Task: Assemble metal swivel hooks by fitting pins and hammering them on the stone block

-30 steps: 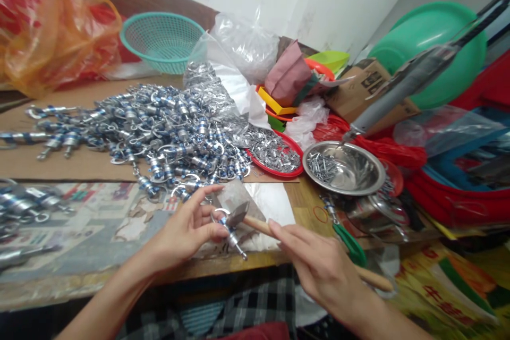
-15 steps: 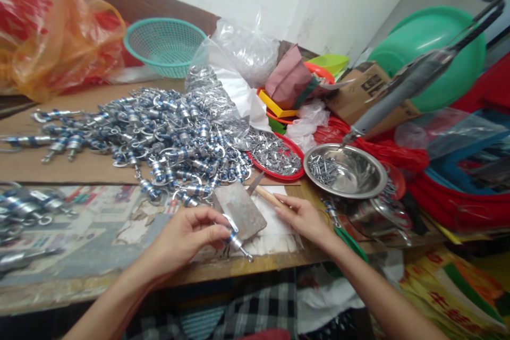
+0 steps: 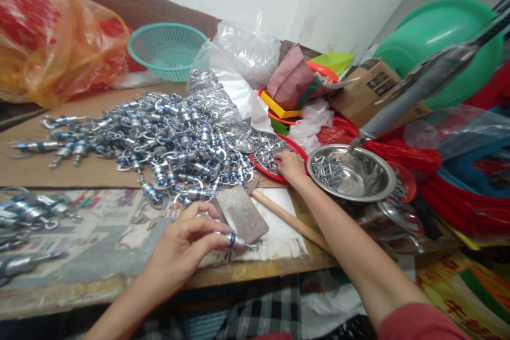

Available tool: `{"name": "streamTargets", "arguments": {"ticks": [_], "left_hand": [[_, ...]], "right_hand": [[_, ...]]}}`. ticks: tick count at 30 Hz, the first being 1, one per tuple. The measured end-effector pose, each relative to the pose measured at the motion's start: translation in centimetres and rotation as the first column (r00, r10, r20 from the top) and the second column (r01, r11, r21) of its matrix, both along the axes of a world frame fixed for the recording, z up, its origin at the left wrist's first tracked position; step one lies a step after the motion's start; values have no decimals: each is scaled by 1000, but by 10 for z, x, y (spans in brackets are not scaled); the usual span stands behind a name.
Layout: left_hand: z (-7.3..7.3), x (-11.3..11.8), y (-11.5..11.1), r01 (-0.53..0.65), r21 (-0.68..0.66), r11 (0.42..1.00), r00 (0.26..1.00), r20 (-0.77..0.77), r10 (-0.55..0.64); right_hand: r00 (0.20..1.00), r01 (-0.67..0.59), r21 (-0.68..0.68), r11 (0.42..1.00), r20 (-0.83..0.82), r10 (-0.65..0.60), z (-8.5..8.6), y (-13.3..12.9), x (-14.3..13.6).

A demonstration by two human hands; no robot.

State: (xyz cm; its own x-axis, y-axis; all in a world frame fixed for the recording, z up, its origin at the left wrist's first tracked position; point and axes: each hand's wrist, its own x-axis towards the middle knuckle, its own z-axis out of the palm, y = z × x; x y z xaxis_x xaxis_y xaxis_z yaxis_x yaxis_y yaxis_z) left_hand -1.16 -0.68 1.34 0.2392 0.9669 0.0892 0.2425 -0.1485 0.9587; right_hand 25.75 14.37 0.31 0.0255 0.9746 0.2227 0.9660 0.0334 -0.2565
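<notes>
My left hand (image 3: 191,247) is closed in a pinch on a silver metal fitting with a blue band (image 3: 233,239), its small ringed end pointing right. The fitting hovers by the front edge of a grey metal block (image 3: 242,215). My right hand (image 3: 290,166) reaches into a red plate (image 3: 299,143) of small flat metal pieces (image 3: 268,150). Its fingers are bent together among them, and what they grip is hidden. Under my right forearm lies a hammer (image 3: 292,219), wooden handle toward me.
A large heap of similar blue-banded fittings (image 3: 171,138) covers the cardboard behind, with several more at the left. Right of the plate stands a steel bowl (image 3: 388,180) with pins (image 3: 327,171). A grey rod-shaped tool (image 3: 414,95) slants down over it. A turquoise basket (image 3: 167,48) sits behind.
My right hand has let go of the hammer, which now lies on the table, and has moved up into the red plate. My left hand keeps the fitting, now turned more level.
</notes>
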Motion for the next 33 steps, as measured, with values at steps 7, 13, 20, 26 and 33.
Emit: {"name": "streamTargets", "arguments": {"ticks": [7, 13, 20, 26, 33], "left_hand": [[-1, 5, 2, -41, 75, 996, 998, 40, 38], [-6, 16, 1, -140, -20, 990, 977, 157, 141], [-1, 16, 0, -133, 1, 991, 986, 106, 133], [-1, 12, -2, -55, 15, 998, 994, 97, 54], [11, 9, -5, -93, -62, 994, 986, 131, 100]], "right_hand": [[986, 5, 94, 996, -164, 10, 22, -38, -5], [758, -324, 159, 933, -547, 357, 38, -122, -63], [525, -385, 222, 896, -746, 410, 36, -157, -93], [454, -343, 252, 905, -798, 395, 24, -162, -90], [642, -629, 525, 574, -66, 764, 20, -170, -72]]}}
